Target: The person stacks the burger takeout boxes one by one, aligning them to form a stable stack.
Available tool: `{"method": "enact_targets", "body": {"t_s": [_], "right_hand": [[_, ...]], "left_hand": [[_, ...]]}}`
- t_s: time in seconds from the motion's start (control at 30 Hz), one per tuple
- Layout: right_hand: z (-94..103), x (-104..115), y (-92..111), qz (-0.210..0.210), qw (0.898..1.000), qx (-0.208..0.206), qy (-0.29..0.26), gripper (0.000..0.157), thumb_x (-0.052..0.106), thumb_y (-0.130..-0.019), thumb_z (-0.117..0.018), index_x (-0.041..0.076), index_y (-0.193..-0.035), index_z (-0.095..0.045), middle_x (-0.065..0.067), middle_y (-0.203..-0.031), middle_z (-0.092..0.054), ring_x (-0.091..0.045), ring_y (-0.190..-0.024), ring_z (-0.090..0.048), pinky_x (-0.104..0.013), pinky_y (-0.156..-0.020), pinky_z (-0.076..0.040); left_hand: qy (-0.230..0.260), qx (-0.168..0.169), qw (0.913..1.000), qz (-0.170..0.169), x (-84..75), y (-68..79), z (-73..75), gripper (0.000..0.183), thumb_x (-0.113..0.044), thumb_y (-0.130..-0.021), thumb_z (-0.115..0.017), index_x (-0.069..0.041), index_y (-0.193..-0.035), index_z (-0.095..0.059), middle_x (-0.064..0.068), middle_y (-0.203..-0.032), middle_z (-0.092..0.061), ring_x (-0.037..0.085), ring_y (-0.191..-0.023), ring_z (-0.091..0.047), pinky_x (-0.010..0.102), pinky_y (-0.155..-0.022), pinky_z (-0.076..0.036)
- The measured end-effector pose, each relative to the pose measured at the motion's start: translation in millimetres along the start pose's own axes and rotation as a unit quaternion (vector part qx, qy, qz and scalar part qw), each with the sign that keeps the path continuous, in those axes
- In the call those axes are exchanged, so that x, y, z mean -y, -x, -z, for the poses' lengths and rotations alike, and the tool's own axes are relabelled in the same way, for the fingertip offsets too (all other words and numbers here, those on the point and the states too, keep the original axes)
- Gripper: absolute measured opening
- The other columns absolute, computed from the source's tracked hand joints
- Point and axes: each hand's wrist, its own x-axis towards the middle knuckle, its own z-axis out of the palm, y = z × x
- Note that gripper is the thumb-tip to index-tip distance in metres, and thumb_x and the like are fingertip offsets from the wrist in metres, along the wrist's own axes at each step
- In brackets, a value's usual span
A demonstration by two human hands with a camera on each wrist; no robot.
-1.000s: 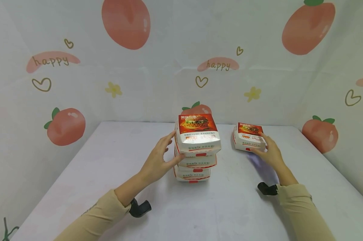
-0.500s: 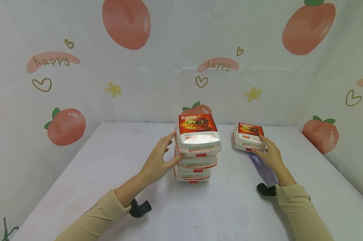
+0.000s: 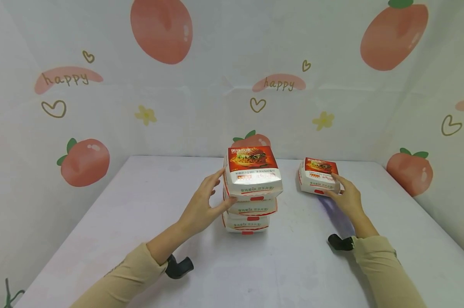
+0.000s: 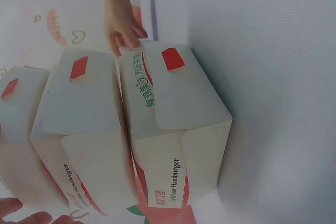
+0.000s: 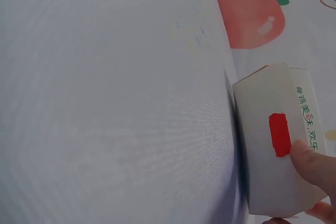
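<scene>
Three white-and-red hamburger boxes stand in a stack mid-table, a little askew: the top box (image 3: 253, 172), the middle box (image 3: 253, 207) and the bottom box (image 3: 247, 223). My left hand (image 3: 201, 206) holds the top box by its left side, thumb at the lower front corner and fingers farther back along the side. To the right, my right hand (image 3: 347, 197) grips a single hamburger box (image 3: 319, 175) on the table. In the right wrist view its thumb (image 5: 315, 166) presses the front beside a red seal (image 5: 280, 135); the other fingers are on the right side, partly out of view.
A white cloth covers the table (image 3: 278, 265). Behind it hangs a white backdrop (image 3: 201, 102) printed with peaches, hearts and "happy". A black curved piece (image 3: 179, 266) sits at the left wrist, and another black piece (image 3: 340, 242) at the right wrist.
The right hand and its box have shifted very slightly. The left hand and the stack stay as they were.
</scene>
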Motion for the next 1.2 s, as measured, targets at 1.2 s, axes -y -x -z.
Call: {"method": "enact_targets", "body": {"t_s": [1.2], "right_hand": [[16.4,22.2,10.2,0.02,0.999,-0.039,-0.023,0.064,0.014,-0.088,-0.063,0.002,-0.143,-0.032,-0.036,-0.141,-0.032,-0.05,-0.122,-0.038,-0.058,-0.093,-0.043]], "left_hand": [[0.0,0.004,1.0,0.005,-0.8,-0.5,1.4,0.074,-0.031,-0.087,-0.065,-0.018,-0.148,-0.025,0.007,-0.146,-0.037,0.033,-0.132,-0.041,0.048,-0.103,-0.042]]}}
